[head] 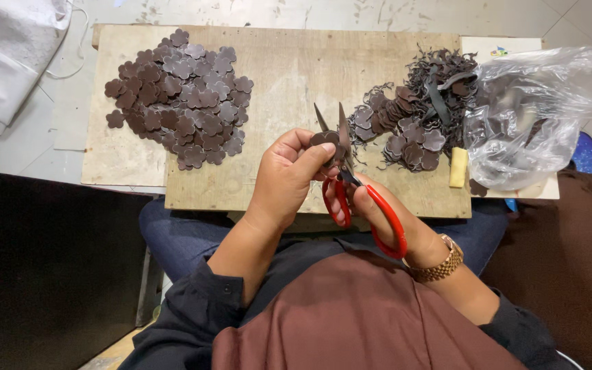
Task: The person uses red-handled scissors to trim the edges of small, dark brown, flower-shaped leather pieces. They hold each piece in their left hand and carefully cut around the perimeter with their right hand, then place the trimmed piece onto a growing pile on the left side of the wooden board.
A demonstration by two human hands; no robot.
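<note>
Left hand (286, 179) pinches a brown flower piece (325, 139); right hand (385, 219) grips red scissors (354, 192) (blades apart), above the board's near edge (241, 204).

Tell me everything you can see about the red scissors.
The scissors have two red loop handles and dark metal blades. The blades point away from the person and stand open in a narrow V. The right hand holds them, fingers through the handles. Between the blades sits a small brown flower-shaped piece, pinched by the left hand. They hang above the near edge of the wooden board, not resting on it.
</note>
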